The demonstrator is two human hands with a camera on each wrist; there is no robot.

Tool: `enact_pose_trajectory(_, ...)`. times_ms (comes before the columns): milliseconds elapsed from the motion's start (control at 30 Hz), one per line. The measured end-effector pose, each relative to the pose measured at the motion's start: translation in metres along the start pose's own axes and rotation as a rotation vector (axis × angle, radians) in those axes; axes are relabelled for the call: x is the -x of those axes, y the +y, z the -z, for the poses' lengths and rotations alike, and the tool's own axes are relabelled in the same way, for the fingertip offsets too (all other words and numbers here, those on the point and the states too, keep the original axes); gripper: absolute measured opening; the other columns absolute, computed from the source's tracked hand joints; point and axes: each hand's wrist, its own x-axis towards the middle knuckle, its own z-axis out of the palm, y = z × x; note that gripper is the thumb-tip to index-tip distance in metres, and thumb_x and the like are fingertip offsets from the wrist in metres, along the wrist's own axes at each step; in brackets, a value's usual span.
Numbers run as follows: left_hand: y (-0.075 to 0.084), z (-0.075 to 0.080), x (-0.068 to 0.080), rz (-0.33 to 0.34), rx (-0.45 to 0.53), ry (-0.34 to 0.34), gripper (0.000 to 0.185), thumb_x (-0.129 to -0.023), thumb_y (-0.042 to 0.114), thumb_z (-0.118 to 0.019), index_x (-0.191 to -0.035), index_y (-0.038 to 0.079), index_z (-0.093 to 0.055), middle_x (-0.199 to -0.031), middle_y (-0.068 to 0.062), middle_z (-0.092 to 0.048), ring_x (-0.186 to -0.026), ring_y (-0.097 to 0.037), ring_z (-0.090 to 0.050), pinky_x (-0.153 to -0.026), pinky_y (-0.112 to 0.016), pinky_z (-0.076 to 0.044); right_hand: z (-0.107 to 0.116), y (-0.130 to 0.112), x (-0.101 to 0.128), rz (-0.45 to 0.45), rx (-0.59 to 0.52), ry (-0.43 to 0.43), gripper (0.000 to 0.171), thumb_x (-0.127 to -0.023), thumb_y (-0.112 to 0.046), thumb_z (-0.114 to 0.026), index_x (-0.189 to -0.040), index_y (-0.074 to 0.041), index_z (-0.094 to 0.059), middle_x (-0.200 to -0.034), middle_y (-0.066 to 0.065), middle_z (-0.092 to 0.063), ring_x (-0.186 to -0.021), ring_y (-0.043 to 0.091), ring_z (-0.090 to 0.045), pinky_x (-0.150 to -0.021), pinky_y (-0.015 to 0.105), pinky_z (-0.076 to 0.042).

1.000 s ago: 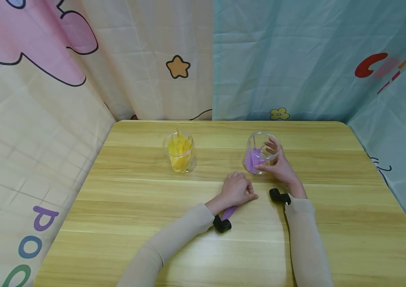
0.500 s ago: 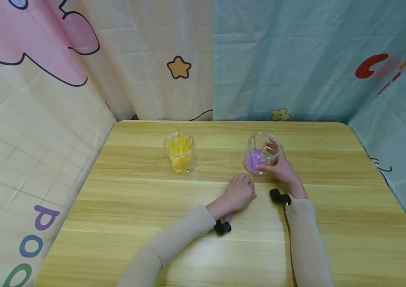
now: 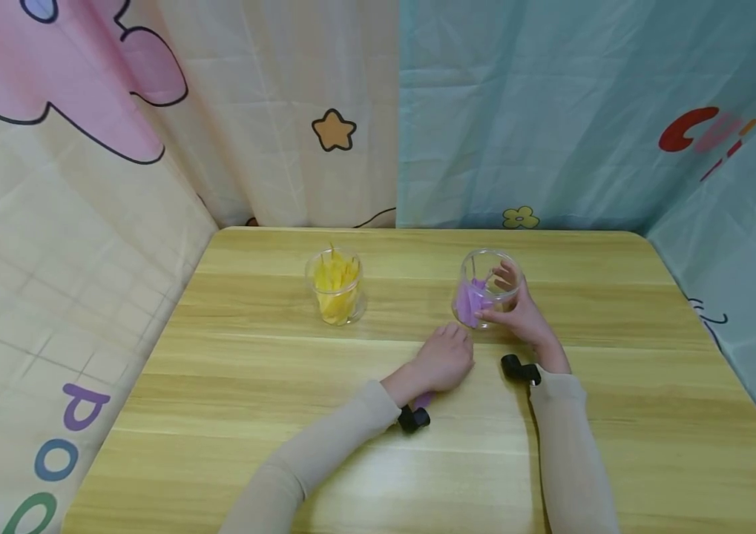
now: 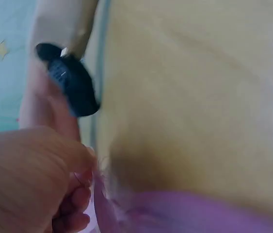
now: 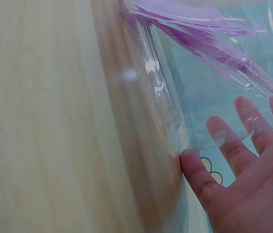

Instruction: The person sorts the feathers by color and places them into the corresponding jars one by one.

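My right hand (image 3: 511, 305) holds a clear jar (image 3: 479, 268) of purple feathers (image 3: 467, 300) on the wooden table (image 3: 378, 475); the thumb is on its near side and the fingers are behind it. In the right wrist view the right hand (image 5: 243, 189) shows through the jar wall (image 5: 163, 104) below the purple feathers (image 5: 194, 24). Just left of the jar, my left hand (image 3: 452, 352) lies curled on the table over a purple feather (image 3: 423, 400), whose end shows under the wrist. The left wrist view shows the left hand's fingers (image 4: 73, 204) curled at the purple feather (image 4: 184, 213).
A second clear jar (image 3: 335, 285) with yellow feathers stands at the back left of the table. Patterned curtains close in the far side and both sides. Black wrist cameras (image 3: 413, 419) sit on both forearms.
My left hand has slid a little forward and right toward the purple jar, and less of the feather shows behind its wrist. The right hand and both jars stay put.
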Motion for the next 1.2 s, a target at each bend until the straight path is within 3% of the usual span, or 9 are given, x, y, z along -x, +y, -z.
enact_pose_trajectory(100,-0.013,0.011,0.000,0.031,0.183,0.020,0.030,-0.101,0.032,-0.041,-0.108,0.013,-0.064,-0.100,0.002,-0.052,-0.089,-0.014,-0.040,-0.077,-0.026,-0.035,0.000,0.001,0.000,0.002,0.002,0.001,0.094,-0.077,0.013,-0.070,-0.147,-0.004,-0.010,-0.146,0.029,-0.016,-0.133,0.048,-0.013,-0.107,0.060,-0.009)
enact_pose_trajectory(200,-0.028,0.027,-0.003,0.067,0.460,0.086,0.024,-0.102,0.029,-0.043,-0.105,0.014,-0.061,-0.099,0.003,-0.050,-0.091,-0.014,-0.039,-0.080,-0.026,-0.033,0.001,0.003,0.000,-0.002,0.001,0.002,0.094,-0.077,0.013,-0.070,-0.147,-0.005,-0.010,-0.146,0.029,-0.016,-0.133,0.049,-0.012,-0.107,0.061,-0.009)
enact_pose_trajectory(400,-0.056,0.058,-0.017,0.085,1.027,0.333,0.019,-0.103,0.016,-0.042,-0.102,0.002,-0.055,-0.095,-0.004,-0.047,-0.094,-0.019,-0.037,-0.081,-0.025,-0.030,0.008,0.023,-0.002,-0.022,-0.006,0.002,0.098,-0.077,0.007,-0.074,-0.148,-0.016,-0.011,-0.148,0.022,-0.018,-0.134,0.044,-0.013,-0.107,0.059,-0.010)
enact_pose_trajectory(533,-0.061,0.089,-0.021,0.072,1.372,0.515,0.020,-0.103,0.007,-0.035,-0.096,-0.007,-0.048,-0.092,-0.012,-0.043,-0.089,-0.014,-0.037,-0.077,-0.021,-0.031,0.005,0.019,0.000,-0.043,-0.012,0.001,0.097,-0.077,0.007,-0.073,-0.148,-0.014,-0.010,-0.148,0.022,-0.017,-0.135,0.043,-0.012,-0.108,0.057,-0.009)
enact_pose_trajectory(633,-0.061,0.104,-0.025,0.087,1.561,0.645,0.019,-0.103,0.003,-0.031,-0.096,-0.009,-0.043,-0.093,-0.012,-0.040,-0.088,-0.010,-0.037,-0.078,-0.020,-0.033,0.001,0.006,0.003,-0.056,-0.018,0.001,0.095,-0.078,0.008,-0.072,-0.147,-0.009,-0.009,-0.147,0.026,-0.015,-0.134,0.047,-0.011,-0.108,0.058,-0.007)
enact_pose_trajectory(733,-0.061,0.099,-0.035,0.142,1.633,0.738,0.018,-0.104,0.004,-0.030,-0.100,-0.010,-0.041,-0.095,-0.008,-0.037,-0.087,-0.010,-0.036,-0.076,-0.021,-0.033,0.000,0.007,0.003,-0.061,-0.017,0.005,0.095,-0.078,0.007,-0.073,-0.147,-0.009,-0.010,-0.147,0.026,-0.016,-0.134,0.047,-0.011,-0.108,0.058,-0.008)
enact_pose_trajectory(900,-0.059,0.082,-0.048,0.218,1.599,0.827,0.017,-0.103,0.002,-0.030,-0.099,-0.010,-0.041,-0.095,-0.009,-0.038,-0.085,-0.016,-0.040,-0.070,-0.019,-0.034,-0.002,0.006,0.004,-0.058,-0.016,0.005,0.095,-0.077,0.007,-0.073,-0.147,-0.009,-0.010,-0.147,0.027,-0.016,-0.134,0.047,-0.011,-0.107,0.059,-0.009)
enact_pose_trajectory(1033,-0.059,0.059,-0.058,0.262,1.545,0.861,0.017,-0.103,0.002,-0.033,-0.101,-0.012,-0.042,-0.095,-0.012,-0.040,-0.089,-0.016,-0.041,-0.070,-0.018,-0.035,-0.002,0.004,0.002,-0.034,-0.015,0.005,0.095,-0.076,0.009,-0.073,-0.146,-0.009,-0.011,-0.146,0.027,-0.016,-0.133,0.049,-0.011,-0.107,0.060,-0.009)
enact_pose_trajectory(1200,-0.060,0.035,-0.062,0.328,1.471,0.843,0.021,-0.103,0.010,-0.039,-0.107,-0.009,-0.047,-0.095,-0.003,-0.039,-0.090,-0.009,-0.036,-0.071,-0.019,-0.034,-0.001,0.002,0.001,-0.008,0.016,0.006,0.095,-0.077,0.011,-0.071,-0.146,-0.005,-0.009,-0.146,0.029,-0.016,-0.133,0.050,-0.012,-0.106,0.062,-0.009)
